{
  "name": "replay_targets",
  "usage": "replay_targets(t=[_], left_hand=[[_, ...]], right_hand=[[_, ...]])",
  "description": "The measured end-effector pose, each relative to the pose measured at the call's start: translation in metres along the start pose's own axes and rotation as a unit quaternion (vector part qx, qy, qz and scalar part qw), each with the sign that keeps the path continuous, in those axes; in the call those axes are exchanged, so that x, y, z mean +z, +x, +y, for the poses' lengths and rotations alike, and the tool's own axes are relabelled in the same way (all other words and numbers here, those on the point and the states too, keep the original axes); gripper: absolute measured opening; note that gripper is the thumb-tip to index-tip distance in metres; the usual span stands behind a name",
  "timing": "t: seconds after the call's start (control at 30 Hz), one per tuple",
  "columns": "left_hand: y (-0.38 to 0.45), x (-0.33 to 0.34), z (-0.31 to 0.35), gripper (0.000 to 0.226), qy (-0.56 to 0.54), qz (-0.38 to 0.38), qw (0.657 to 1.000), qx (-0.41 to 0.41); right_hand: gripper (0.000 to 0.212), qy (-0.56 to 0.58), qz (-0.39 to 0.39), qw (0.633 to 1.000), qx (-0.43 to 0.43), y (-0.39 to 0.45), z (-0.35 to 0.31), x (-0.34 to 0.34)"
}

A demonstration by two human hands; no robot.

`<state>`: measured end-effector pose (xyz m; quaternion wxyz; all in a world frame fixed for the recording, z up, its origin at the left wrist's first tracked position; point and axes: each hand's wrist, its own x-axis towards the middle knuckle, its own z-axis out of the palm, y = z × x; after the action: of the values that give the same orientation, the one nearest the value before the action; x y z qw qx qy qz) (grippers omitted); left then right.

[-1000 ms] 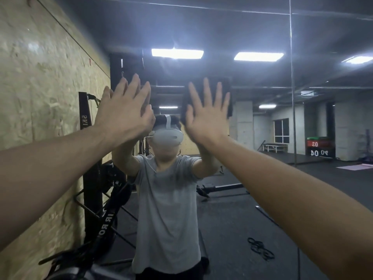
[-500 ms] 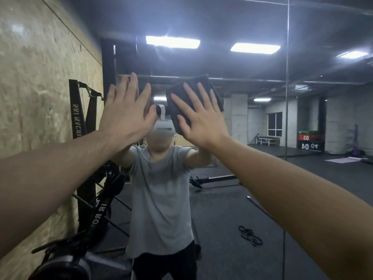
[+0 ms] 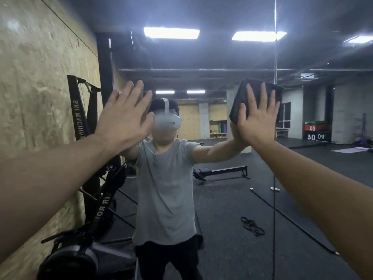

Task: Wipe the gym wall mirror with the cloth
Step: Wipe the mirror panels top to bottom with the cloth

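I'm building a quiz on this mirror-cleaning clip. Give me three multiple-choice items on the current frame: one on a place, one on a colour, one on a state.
1. Where is the cloth?
A. under the right hand
B. under the left hand
C. on the floor

2. What colour is the cloth?
A. white
B. dark grey
C. yellow

3. How is the left hand posed?
A. fist
B. pinching the cloth
C. open, fingers straight

Answers:
1 A: the right hand presses it flat on the mirror.
2 B: it shows dark around the fingers.
3 C: the fingers are spread and hold nothing.
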<state>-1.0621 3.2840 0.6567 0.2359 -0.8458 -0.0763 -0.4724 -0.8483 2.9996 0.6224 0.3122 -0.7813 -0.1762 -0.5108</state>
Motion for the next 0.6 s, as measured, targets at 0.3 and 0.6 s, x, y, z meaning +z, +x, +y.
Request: replay_targets(t=[0.3, 0.6], left_hand=[[-0.011, 0.004, -0.020, 0.073, -0.019, 0.000, 0.999, 0.044], [-0.044, 0.007, -0.057, 0.068, -0.057, 0.060, 0.996, -0.030]], right_hand=[[0.063, 0.030, 0.047, 0.998, 0.017, -0.035, -0.090, 0.034], [0.060, -0.017, 0.013, 0.968, -0.251, -0.077, -0.226, 0.065]])
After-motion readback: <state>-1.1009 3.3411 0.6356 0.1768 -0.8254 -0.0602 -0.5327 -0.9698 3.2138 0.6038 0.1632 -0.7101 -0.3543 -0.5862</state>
